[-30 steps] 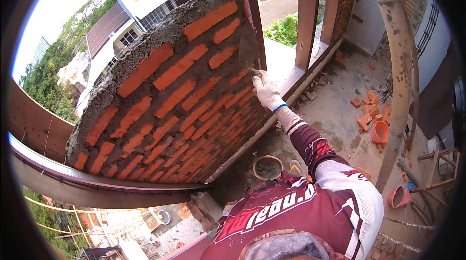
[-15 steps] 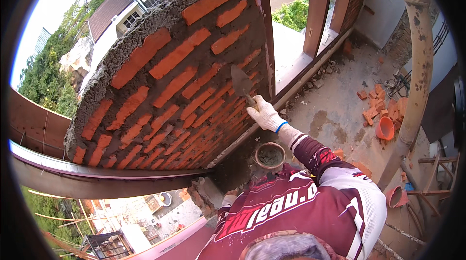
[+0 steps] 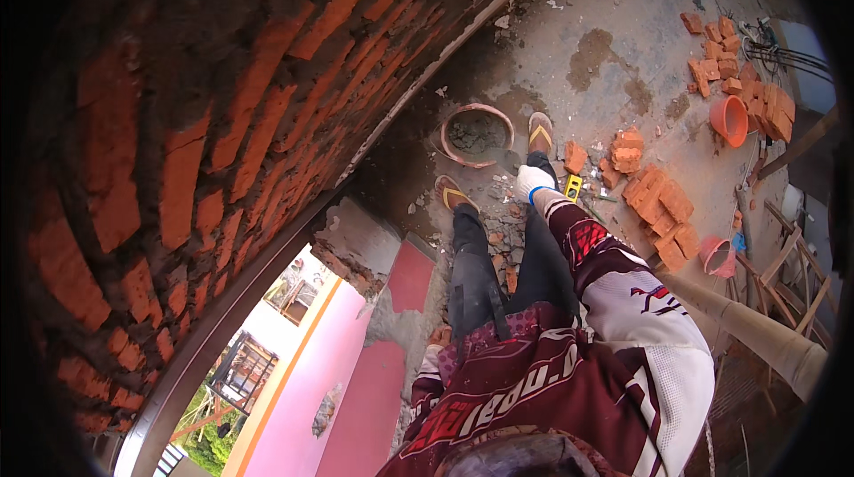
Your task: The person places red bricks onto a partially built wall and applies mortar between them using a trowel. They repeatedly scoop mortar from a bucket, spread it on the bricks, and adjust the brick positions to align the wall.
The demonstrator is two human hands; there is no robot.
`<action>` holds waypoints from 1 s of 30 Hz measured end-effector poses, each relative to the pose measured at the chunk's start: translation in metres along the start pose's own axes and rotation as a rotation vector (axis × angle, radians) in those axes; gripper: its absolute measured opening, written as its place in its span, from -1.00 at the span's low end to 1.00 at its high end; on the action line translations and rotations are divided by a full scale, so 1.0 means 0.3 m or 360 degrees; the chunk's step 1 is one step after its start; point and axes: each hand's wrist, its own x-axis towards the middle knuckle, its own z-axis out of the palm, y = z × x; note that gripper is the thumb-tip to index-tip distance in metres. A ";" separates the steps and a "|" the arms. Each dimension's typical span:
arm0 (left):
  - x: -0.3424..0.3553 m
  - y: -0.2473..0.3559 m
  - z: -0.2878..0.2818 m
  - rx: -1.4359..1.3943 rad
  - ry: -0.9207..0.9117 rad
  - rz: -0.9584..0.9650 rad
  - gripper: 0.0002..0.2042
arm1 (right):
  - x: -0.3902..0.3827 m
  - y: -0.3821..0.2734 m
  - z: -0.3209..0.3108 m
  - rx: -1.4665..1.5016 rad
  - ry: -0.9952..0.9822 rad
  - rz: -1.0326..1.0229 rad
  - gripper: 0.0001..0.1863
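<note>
My right hand (image 3: 534,181), in a white glove with a blue cuff, is closed round a pointing trowel (image 3: 508,162). The trowel's grey blade is just beside the rim of a round mortar bucket (image 3: 509,125), at its lower right. Wet grey mortar (image 3: 476,133) lies inside the bucket. My left hand (image 3: 440,335) shows only in small part at my left side, by the low broken wall, and its fingers cannot be made out. On the left rises a brick wall (image 3: 258,134) with rough mortar joints.
A yellow spirit level (image 3: 574,188) lies by my right leg. Stacked bricks (image 3: 658,206) are to the right, more bricks (image 3: 721,54) farther off, near an orange bucket (image 3: 729,121). A bamboo pole (image 3: 747,326) crosses the lower right. Rubble (image 3: 505,250) lies between my feet.
My right hand has brought the trowel down from the brick wall to the mortar bucket. The view has tilted down, so my legs and feet now show.
</note>
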 end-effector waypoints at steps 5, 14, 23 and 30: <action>-0.115 -0.091 0.011 0.0035 -0.0011 -0.0258 -0.56 | 0.491 -0.059 0.109 -0.0071 0.0008 -0.0004 -0.67; -0.223 -0.188 0.017 0.0002 0.0050 -0.0541 -0.53 | 0.885 -0.184 0.309 0.0010 0.0261 -0.0181 -0.69; -0.207 -0.136 0.031 0.0093 0.0025 -0.0471 -0.50 | 0.804 -0.035 0.304 0.0015 0.0208 -0.0493 -0.56; -0.147 -0.213 0.053 0.0000 0.0206 -0.0312 -0.60 | 0.477 0.068 0.180 0.0371 0.0191 -0.0590 -0.55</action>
